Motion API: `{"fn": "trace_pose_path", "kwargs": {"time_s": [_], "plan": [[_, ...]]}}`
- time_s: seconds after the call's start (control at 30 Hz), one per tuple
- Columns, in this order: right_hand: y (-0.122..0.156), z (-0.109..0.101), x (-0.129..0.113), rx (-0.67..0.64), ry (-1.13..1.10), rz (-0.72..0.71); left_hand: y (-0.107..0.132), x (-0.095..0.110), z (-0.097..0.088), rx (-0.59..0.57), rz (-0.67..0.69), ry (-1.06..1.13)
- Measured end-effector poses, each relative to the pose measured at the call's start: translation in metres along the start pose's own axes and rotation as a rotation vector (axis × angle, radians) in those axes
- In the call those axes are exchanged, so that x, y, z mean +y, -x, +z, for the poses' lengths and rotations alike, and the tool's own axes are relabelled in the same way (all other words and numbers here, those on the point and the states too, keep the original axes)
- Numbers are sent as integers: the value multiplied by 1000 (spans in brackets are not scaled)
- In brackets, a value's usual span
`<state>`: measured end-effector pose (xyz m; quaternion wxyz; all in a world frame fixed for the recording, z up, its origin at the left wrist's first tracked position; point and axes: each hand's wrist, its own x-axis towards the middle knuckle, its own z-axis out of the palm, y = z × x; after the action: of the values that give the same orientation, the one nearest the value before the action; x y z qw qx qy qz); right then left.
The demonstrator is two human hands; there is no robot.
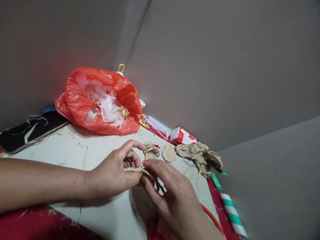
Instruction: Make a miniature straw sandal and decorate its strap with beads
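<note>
Grey walls [212,73] meet in a corner behind a white surface [105,142], scuffed and dotted with straw scraps, with dark red cloth [45,223] along its near and right edges. Over its middle, a braided straw cord [133,170] lies between two hands: the left hand [110,175] pinches it between thumb and fingers; the right hand [173,188] has its fingers set around it, how tightly I cannot tell. Toward the back, an orange-red plastic bag [75,113] gapes beside a flat black object [27,133].
</note>
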<state>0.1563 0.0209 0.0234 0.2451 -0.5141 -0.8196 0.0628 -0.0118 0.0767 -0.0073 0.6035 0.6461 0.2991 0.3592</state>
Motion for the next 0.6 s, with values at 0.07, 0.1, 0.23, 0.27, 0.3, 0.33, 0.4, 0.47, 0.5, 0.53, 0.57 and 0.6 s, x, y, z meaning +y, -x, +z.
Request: {"fn": "trace_pose_path", "kwargs": {"time_s": [0.07, 0.1, 0.23, 0.27, 0.3, 0.33, 0.4, 0.47, 0.5, 0.53, 0.57, 0.6], "plan": [[1, -4, 1, -30, -28, 22, -1, 0, 0, -20, -52, 70], [2, -8, 1, -34, -31, 31, -2, 1, 0, -14, -68, 94], [14, -24, -4, 86, 4, 119, -6, 5, -1, 95, -68, 111], [18, -27, -5, 146, 11, 154, -6, 6, -2, 125, -55, 103], [23, -29, -6, 212, 22, 183, -7, 6, -2, 149, -35, 90], [28, -30, -6, 264, 41, 200, -7, 7, -2, 167, -10, 77], [35, -29, -5, 306, 101, 172, -6, 7, -2, 192, 48, 48], [38, -25, -4, 290, 151, 122, -3, 7, -2, 202, 91, 32], [37, -22, -3, 284, 159, 110, -2, 7, -1, 206, 102, 29], [37, -18, -3, 283, 154, 106, -1, 7, -1, 210, 107, 28], [36, -15, -3, 289, 138, 109, -1, 7, 0, 215, 106, 27], [35, -12, -4, 296, 115, 111, 0, 8, 0, 222, 102, 28]]}}
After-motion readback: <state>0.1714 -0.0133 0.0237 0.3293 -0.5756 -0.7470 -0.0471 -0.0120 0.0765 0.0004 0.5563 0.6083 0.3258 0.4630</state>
